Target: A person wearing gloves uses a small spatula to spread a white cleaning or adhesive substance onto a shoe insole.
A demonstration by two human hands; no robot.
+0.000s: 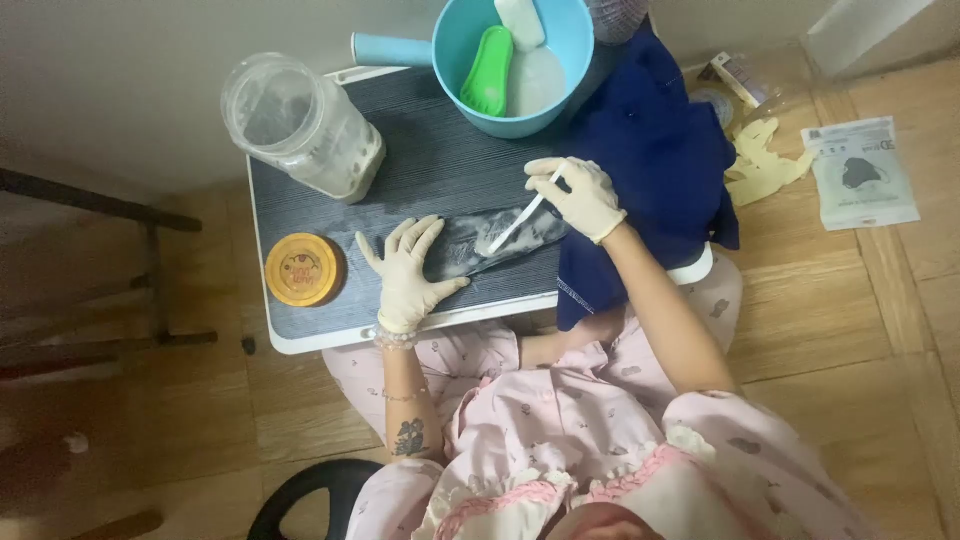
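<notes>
While the left hand [408,275], gloved and spread flat with fingers open, pins one end of the dark cloth item [500,240] on the small grey table [420,170], the right hand [585,197] pinches a white toothbrush [520,217], bristles on the soapy patch. Judgement: short strokes away from the pinning hand keep the fabric taut; the blue basin [560,90] stands near for rinsing.

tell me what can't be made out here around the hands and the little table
- Head view: the tip of the white stick in the right hand blurs into the wet dark strip.
- Left hand covers the strip's near end.
- Jar contents: clouded plastic.
- Blue basin: cut by the top edge.
</notes>
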